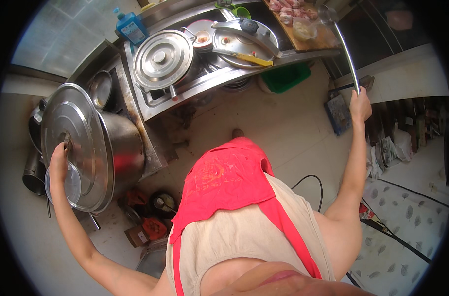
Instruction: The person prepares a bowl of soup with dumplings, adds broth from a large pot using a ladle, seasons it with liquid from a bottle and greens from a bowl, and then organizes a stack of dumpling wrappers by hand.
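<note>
At the left, my left hand (59,162) grips the handle of a broad metal lid (87,148). The lid rests on a large steel stockpot (124,148), covering its contents. A clear plastic tub (73,185) shows partly behind my left wrist, against the lid. My right hand (360,105) is raised at the right, closed around the end of a long metal ladle (346,51). The ladle's bowl points away from me, near a wooden cutting board (306,45). Pieces of raw meat (291,9) and a clear tub of pale food (304,29) lie on that board.
A lidded steel pot (163,59) and a pressure cooker (243,46) stand on the steel stove ahead. A yellow-handled tool (252,59) lies across the cooker. Behind stands a blue pump bottle (131,27). Under the counter is a green basin (285,78).
</note>
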Demonstrator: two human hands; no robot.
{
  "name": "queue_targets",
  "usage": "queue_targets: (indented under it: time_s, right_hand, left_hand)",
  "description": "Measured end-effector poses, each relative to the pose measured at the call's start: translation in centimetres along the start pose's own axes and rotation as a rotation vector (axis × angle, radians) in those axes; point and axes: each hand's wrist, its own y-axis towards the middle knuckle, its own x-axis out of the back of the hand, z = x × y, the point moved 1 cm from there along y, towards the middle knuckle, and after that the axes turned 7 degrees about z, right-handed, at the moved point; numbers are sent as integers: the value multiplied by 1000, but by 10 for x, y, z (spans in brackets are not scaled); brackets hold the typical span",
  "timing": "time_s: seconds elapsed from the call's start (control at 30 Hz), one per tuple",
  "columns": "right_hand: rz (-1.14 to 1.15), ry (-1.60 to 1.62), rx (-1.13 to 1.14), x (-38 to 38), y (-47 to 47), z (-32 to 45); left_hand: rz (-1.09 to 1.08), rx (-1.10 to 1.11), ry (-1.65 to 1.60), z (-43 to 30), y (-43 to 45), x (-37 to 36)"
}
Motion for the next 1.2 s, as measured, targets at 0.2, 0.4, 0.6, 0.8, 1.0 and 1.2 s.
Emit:
queue_targets:
  time_s: [0.2,0.4,0.6,0.8,1.0,1.2]
  right_hand:
    - [-112,-9,51,-5,-20,4]
    - [367,942,144,-15,-5,20]
    - [898,1360,262,41,-43,119]
    - [1173,1099,752,63,-66,266]
    - [555,674,1527,73,-105,388]
    - [195,215,1754,71,-159,477]
  left_hand:
    - [11,-2,-24,-8,7,2]
    - [25,17,-58,-6,2,5]
    - [-38,-57,97,-4,-8,32]
    - [-48,132,218,-22,-28,22]
    - [-32,239,214,-17,-67,14]
    - [-11,299,161,-13,-84,5]
